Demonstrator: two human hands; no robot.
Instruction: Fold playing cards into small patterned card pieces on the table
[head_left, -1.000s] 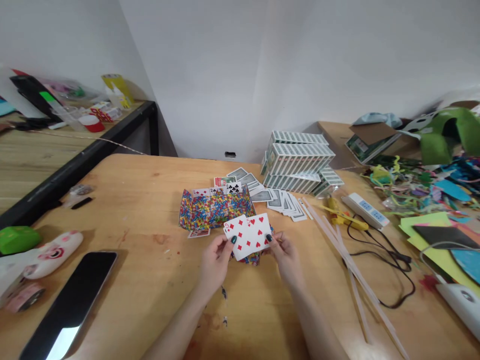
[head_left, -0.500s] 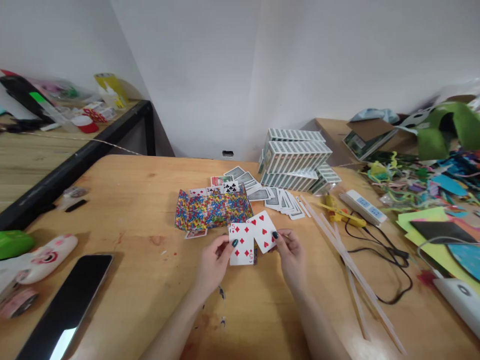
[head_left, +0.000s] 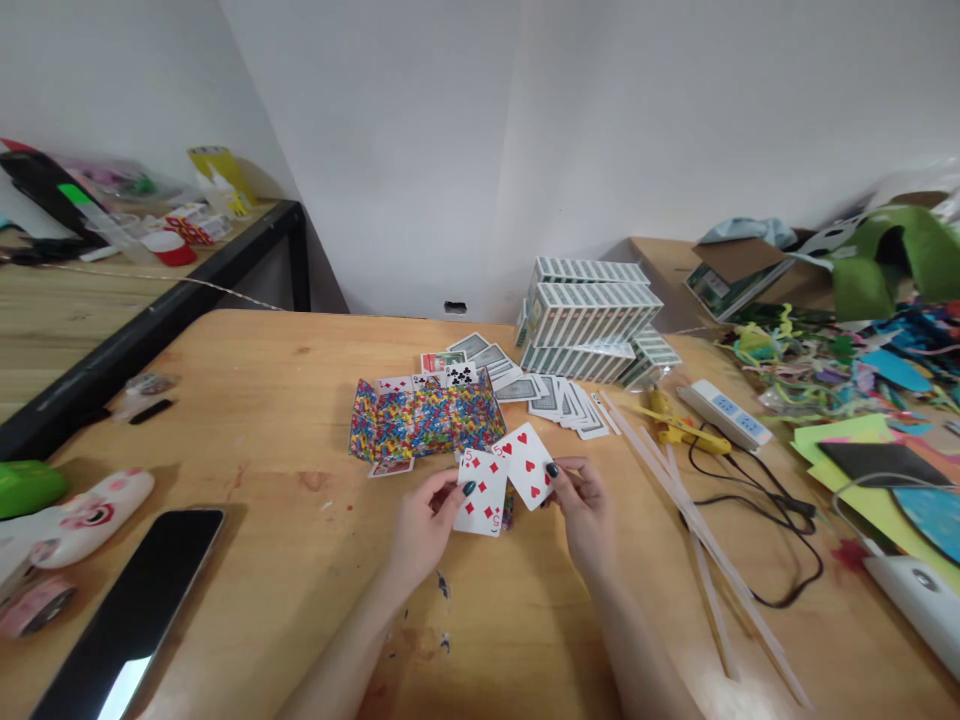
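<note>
Red fives [head_left: 486,497], apparently in contact

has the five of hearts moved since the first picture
Yes. Against the power strip, the five of hearts in the right hand has shifted slightly right, nearer the strip, and its top tips further left.

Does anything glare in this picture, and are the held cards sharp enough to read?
In the head view, a bright white reflection lies on the near end of the smartphone; in the same head view, the five of diamonds and five of hearts are readable, though fine print on the striped boxes is too small to make out.
</note>
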